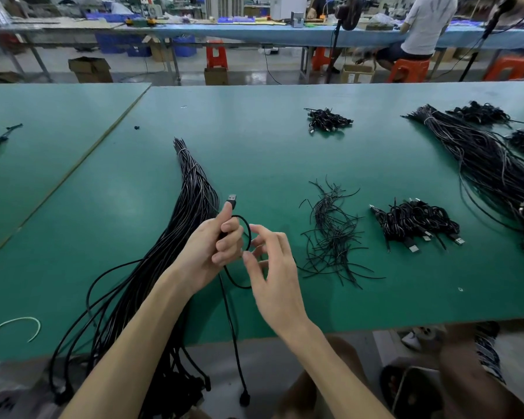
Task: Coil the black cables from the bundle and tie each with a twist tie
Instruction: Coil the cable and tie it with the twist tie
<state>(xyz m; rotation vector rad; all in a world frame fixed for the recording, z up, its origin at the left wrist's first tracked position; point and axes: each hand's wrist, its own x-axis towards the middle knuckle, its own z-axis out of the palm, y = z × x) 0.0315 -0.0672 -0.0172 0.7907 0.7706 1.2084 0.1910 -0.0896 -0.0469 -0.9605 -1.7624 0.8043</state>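
The left hand (215, 246) grips one black cable (250, 234) just below its USB plug (232, 199), which points up and away. The cable loops, then hangs over the surface's (254, 152) near edge. The right hand (273, 267) has its fingers (266, 234) loosely spread at the loop, grasping nothing.

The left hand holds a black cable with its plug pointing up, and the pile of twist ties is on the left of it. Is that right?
Not quite. The left hand does hold a black cable with its plug pointing up, but the pile of twist ties is on the right of it, as the head view shows.
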